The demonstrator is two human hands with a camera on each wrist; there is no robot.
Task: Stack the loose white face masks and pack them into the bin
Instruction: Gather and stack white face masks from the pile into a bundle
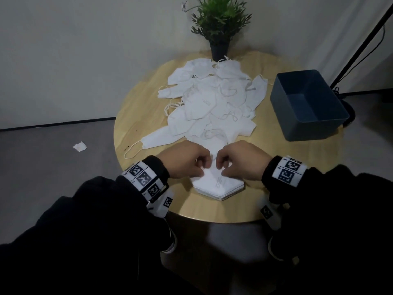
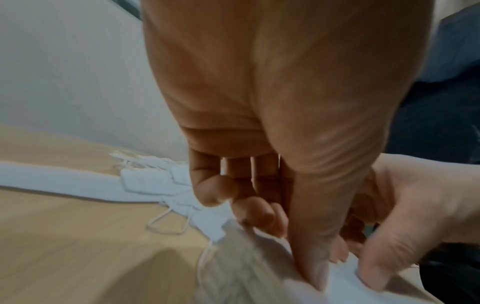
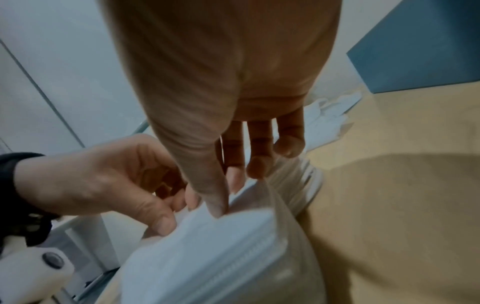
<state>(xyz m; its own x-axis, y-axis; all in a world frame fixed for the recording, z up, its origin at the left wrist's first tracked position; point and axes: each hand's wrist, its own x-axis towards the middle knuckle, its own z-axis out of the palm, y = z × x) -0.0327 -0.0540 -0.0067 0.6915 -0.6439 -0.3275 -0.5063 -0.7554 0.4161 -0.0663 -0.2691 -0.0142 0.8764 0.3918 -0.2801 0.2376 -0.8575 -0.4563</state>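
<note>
A neat stack of white face masks lies at the table's near edge. Both hands meet over its far end. My left hand pinches the top mask, thumb on its upper face and fingers curled at the edge. My right hand pinches the same mask between thumb and forefinger, lifting its edge off the stack. A heap of loose white masks covers the middle and back of the table. The dark blue bin stands at the right with nothing showing inside.
The round wooden table shows bare wood right of the stack and in front of the bin. A potted plant stands at the back edge. A dark stand pole leans at the far right. A scrap of white paper lies on the floor.
</note>
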